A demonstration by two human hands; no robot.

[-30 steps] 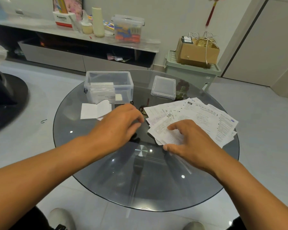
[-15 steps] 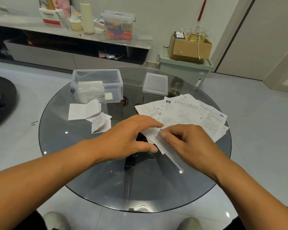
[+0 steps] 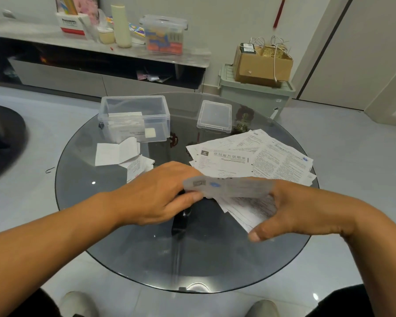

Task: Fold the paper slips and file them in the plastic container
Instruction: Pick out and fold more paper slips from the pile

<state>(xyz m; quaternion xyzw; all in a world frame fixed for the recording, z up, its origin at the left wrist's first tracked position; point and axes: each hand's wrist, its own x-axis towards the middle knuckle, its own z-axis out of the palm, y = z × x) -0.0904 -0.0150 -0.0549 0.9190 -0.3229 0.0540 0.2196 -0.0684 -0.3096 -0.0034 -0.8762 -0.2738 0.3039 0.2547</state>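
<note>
A long printed paper slip (image 3: 229, 186) is lifted off the round glass table (image 3: 146, 255), blurred by motion. My left hand (image 3: 160, 193) pinches its left end between thumb and fingers. My right hand (image 3: 290, 209) holds its right end, thumb pointing toward me. Under and behind them a fanned pile of printed slips (image 3: 261, 159) lies on the table's right half. The clear plastic container (image 3: 135, 117) stands open at the back left with folded slips inside. Its lid (image 3: 214, 116) lies to the right of it.
Two folded slips (image 3: 117, 153) lie on the glass just in front of the container. A low cabinet (image 3: 101, 72) with boxes and bottles runs along the far wall. A green bin (image 3: 256, 92) carrying a cardboard box stands behind the table.
Both hands have lifted one slip out of the pile and stretched it between them. My right hand moved right and turned palm-in; the left stayed near the middle.
</note>
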